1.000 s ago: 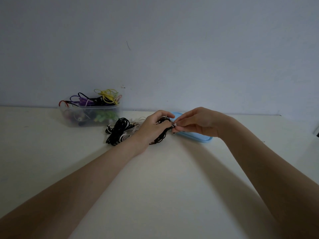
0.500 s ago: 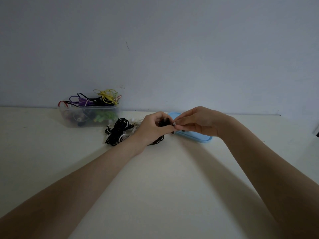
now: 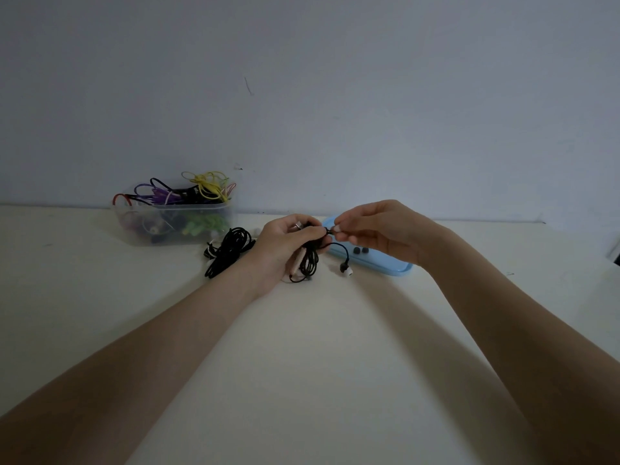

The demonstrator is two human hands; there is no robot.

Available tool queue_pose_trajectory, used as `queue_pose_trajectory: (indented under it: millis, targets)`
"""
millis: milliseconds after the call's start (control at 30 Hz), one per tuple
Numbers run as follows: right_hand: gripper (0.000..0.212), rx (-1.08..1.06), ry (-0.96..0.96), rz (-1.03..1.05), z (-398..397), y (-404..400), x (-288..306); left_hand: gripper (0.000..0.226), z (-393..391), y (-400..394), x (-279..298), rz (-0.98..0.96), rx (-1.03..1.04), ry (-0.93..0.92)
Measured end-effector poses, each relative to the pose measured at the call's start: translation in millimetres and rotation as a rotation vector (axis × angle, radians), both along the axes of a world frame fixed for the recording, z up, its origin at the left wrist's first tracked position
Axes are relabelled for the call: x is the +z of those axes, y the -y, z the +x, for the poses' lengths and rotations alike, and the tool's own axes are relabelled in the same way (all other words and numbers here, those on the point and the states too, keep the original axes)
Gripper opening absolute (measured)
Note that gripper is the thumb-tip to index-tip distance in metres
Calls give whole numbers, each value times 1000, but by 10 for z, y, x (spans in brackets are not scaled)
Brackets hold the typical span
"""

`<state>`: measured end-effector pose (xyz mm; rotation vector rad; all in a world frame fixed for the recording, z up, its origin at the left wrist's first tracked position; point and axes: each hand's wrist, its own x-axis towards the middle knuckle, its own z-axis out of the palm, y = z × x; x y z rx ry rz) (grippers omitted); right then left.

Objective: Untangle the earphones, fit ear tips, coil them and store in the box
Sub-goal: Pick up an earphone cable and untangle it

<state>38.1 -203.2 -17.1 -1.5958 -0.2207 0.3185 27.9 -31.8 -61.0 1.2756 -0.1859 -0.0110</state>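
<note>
My left hand (image 3: 288, 243) grips a bundle of black earphone cable (image 3: 310, 263) just above the table. One earbud with a white tip (image 3: 345, 268) hangs from it on a short loop. My right hand (image 3: 375, 229) pinches a small dark ear tip (image 3: 330, 230) against the other earbud, which sits at my left fingertips. Two dark ear tips (image 3: 360, 251) lie on the blue lid (image 3: 385, 266) under my right hand. The clear plastic box (image 3: 174, 223) at the back left holds several coloured earphones.
A second tangle of black and white earphones (image 3: 228, 251) lies on the table between the box and my left hand. The white table (image 3: 302, 364) meets the wall right behind the box. A dark object (image 3: 616, 253) shows at the right edge.
Both hands have lifted slightly. An earbud with a white tip has dropped free and now hangs below my left hand. My right hand still pinches at the left fingertips.
</note>
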Motion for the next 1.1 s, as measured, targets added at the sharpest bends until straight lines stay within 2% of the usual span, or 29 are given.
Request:
queue_pose_trajectory:
  millis: [200, 333, 433, 633, 1100]
  targets:
    - [8, 23, -39, 52, 2, -15, -56, 8, -37, -13, 33, 73, 10, -3]
    - [9, 25, -31, 111, 4, -62, -89, 6, -69, -2, 55, 51, -2, -6]
    - [10, -9, 46, 101, 14, -66, -104, 7, -50, -6, 39, 38, -5, -16]
    - [7, -39, 235, -55, 9, -66, -101, 7, -14, -19, 15, 59, -25, -37]
    - [9, 20, 70, 208, -5, -31, -116, 9, -54, 14, 56, -107, -118, -63]
